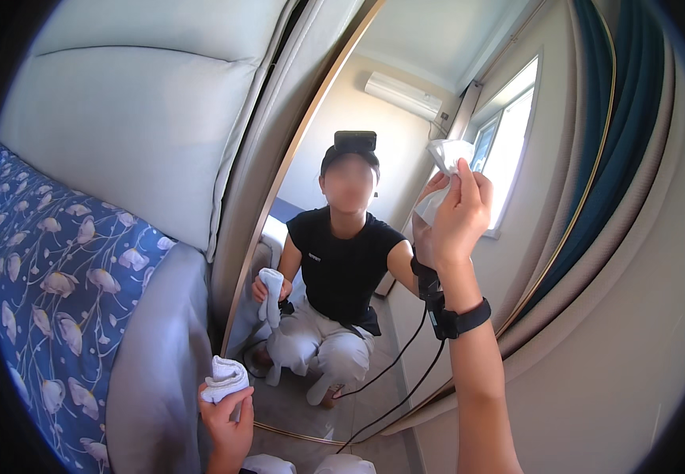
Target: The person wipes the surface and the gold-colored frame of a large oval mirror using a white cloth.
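Note:
My left hand (228, 426), low in the view, is closed round a folded white cloth (225, 381) that sticks up above the fingers; in the mirror, its reflection hangs down in a long strip. Raised at the upper right, my right hand (466, 209) pinches a thin, crumpled white tissue (450, 152) between thumb and fingertips. It is close to the glass of a tall mirror (334, 95); whether the tissue touches the glass, I cannot tell. My crouching reflection fills the mirror's middle. A black band with a small device (457, 320) circles my right wrist.
At the left stands a padded grey headboard (145, 103) beside blue floral bedding (66, 276). Teal and beige curtains (595, 205) hang right of the mirror, next to a pale wall (635, 379). A black cable (386, 407) runs down from my right wrist.

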The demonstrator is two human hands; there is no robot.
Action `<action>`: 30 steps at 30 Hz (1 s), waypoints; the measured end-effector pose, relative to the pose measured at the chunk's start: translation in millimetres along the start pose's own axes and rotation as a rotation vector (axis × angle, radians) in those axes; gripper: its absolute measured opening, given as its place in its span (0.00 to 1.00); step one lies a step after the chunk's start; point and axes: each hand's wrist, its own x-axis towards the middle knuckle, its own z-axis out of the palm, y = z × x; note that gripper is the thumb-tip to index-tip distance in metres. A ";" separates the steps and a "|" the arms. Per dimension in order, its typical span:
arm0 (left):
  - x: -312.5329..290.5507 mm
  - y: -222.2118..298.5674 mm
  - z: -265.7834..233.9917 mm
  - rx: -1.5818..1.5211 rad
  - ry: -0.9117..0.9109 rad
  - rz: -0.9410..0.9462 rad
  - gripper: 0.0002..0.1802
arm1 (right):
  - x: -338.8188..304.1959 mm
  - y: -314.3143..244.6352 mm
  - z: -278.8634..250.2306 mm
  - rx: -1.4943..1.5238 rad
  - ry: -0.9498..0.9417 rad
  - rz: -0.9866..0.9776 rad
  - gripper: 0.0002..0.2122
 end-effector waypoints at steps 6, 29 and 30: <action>-0.6 3.1 6.6 -0.080 0.030 -0.087 0.11 | -20.8 -48.4 24.9 0.129 -0.217 -0.132 0.20; 0.4 8.9 -7.6 0.002 0.028 -0.035 0.11 | -229.5 -107.5 -54.0 0.465 -0.907 -0.560 0.22; -0.9 9.5 -7.8 0.026 0.044 -0.038 0.11 | -226.5 -107.6 -55.3 0.539 -0.956 -0.520 0.22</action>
